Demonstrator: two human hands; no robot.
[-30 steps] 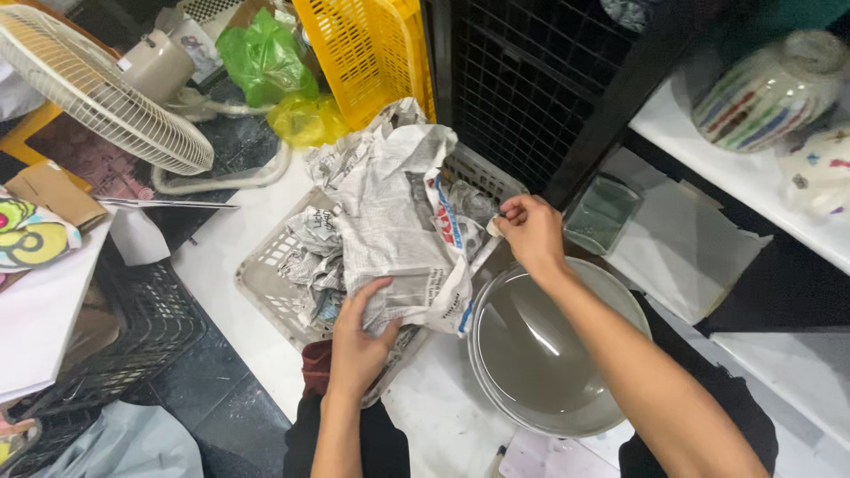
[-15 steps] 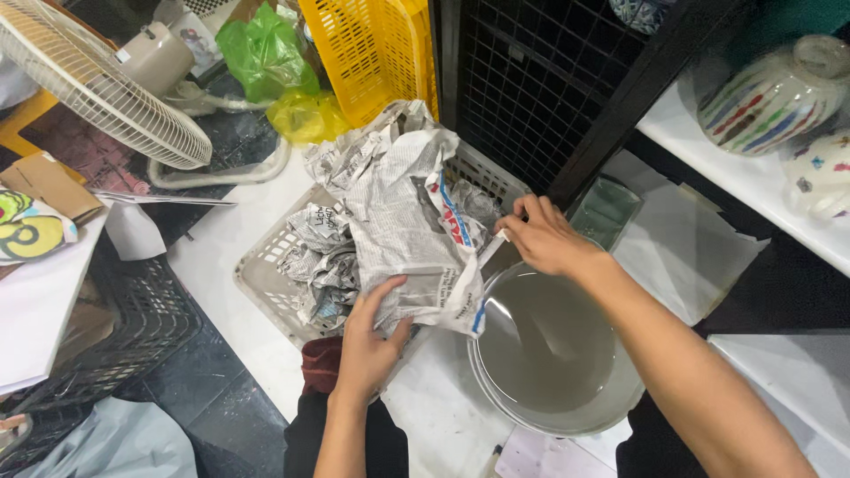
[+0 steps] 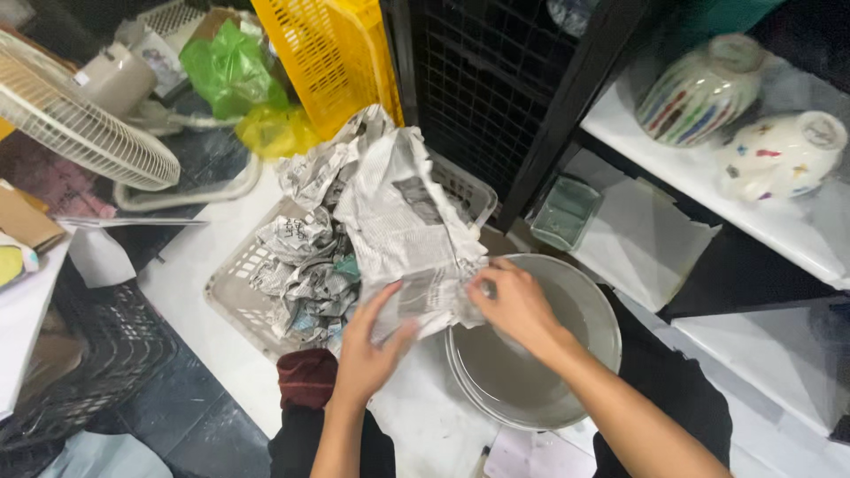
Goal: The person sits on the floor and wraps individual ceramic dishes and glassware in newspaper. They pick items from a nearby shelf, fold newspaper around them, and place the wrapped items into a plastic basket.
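Both hands, left hand (image 3: 376, 354) and right hand (image 3: 513, 305), close their fingers on a crumpled newspaper sheet (image 3: 403, 235) between the grey basket (image 3: 235, 296) and the stacked grey bowls (image 3: 531, 381), which are not wrapped yet.

Storeroom: ceramic vases (image 3: 704, 88) on shelf (image 3: 779, 221), yellow crate (image 3: 332, 57), fan (image 3: 75, 115).

Bright overhead light, soft shadows, slight blur.
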